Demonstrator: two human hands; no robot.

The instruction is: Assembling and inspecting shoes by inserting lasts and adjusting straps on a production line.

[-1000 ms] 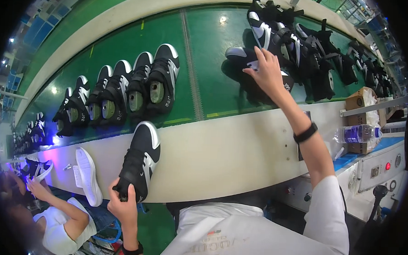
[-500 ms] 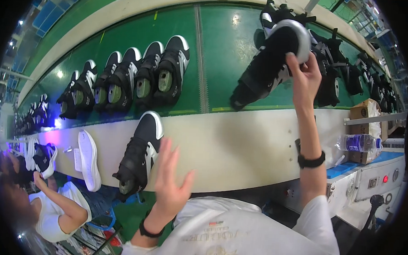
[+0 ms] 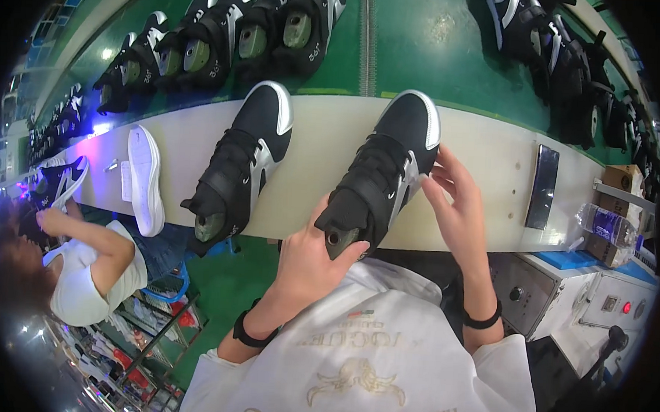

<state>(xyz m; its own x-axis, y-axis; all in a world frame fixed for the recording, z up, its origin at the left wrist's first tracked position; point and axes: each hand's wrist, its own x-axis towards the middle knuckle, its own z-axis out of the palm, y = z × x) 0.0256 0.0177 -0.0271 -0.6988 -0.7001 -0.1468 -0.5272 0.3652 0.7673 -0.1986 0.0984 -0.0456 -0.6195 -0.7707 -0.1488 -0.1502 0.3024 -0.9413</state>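
Bringing a shoe [image 3: 376, 167] in from the belt [image 3: 439, 63], we are now holding it over the tabletop [image 3: 320, 139] at twelve o'clock, so two are lying side by side, the other shoe [image 3: 236, 158] at eleven. Our left hand [image 3: 303, 260] is gripping its heel [image 3: 341, 241]; our right hand [image 3: 456, 208] is hovering half-spread beside its three o'clock flank.

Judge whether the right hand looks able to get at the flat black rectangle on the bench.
Probably yes: only benchtop shows between the right hand and the flat black rectangle, with nothing visible blocking.
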